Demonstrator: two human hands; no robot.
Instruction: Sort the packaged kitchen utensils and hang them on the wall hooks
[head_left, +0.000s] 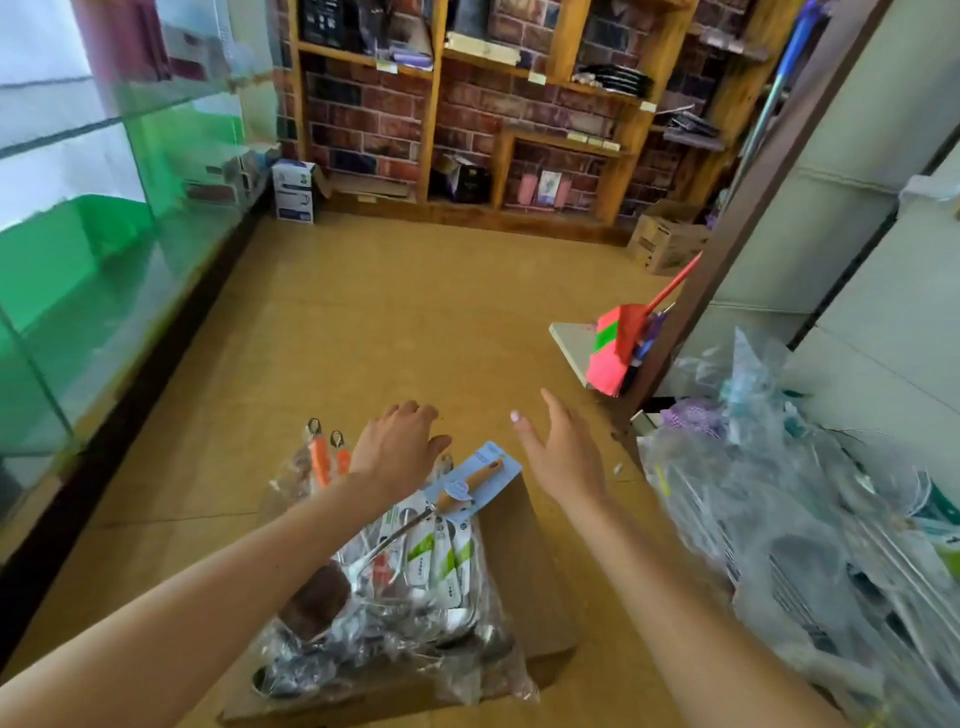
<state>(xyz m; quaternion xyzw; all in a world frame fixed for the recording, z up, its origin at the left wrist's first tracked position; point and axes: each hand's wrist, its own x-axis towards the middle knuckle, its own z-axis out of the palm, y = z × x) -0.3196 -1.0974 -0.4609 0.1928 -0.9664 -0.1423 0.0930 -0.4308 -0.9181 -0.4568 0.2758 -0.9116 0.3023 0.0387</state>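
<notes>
The packaged utensils lie in clear bags on a cardboard box on the floor, just below your arms. On top of them rests one utensil on a blue card. Two orange-handled pieces stick out at the far left.

Your left hand hovers above the far end of the heap, fingers relaxed, with nothing in it. Your right hand is just beside the blue card, fingers straight and spread, also with nothing.

I judge the sorting is only at its beginning. Next you should choose one kind, perhaps the carded one, and take it by the card. More bags wait at your right. I cannot see any hooks here.
</notes>
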